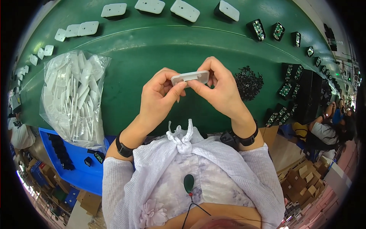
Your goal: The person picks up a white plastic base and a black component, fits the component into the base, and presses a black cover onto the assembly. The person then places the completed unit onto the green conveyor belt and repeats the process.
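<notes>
A flat white plastic plate (190,78) with rounded corners is pinched at its two ends between the left hand (159,95) and the right hand (220,88), above the green belt (160,49). It seems to be under inspection or fitting; a steady fingertip grip is likely called for next. A clear bag of white plates (73,100) lies left, a pile of small black parts (248,82) right.

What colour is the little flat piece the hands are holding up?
White. The flat plastic piece, pinched between the left hand and right hand, shows best in the head view.
</notes>
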Available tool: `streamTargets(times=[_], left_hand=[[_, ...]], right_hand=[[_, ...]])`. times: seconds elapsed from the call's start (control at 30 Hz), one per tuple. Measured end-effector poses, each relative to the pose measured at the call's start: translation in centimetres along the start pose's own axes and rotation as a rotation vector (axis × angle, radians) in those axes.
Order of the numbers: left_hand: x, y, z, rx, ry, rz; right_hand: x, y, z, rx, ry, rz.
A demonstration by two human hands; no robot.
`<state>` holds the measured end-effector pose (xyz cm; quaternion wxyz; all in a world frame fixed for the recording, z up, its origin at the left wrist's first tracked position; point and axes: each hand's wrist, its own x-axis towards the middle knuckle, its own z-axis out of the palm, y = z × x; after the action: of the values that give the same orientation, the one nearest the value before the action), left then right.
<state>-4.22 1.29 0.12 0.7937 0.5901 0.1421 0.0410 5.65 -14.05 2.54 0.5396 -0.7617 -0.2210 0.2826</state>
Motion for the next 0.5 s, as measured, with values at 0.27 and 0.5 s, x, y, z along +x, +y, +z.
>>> streamTargets(times=[0.27, 0.5], left_hand=[[2.2, 0.0, -0.7, 0.002, 0.072, -0.008], [7.8, -0.6, -4.0, 1.018, 0.037, 0.395]], right_hand=[[1.9, 1.9, -2.2, 0.093, 0.098, -0.058], [9.9, 4.2, -14.1, -1.356, 0.548, -0.248]])
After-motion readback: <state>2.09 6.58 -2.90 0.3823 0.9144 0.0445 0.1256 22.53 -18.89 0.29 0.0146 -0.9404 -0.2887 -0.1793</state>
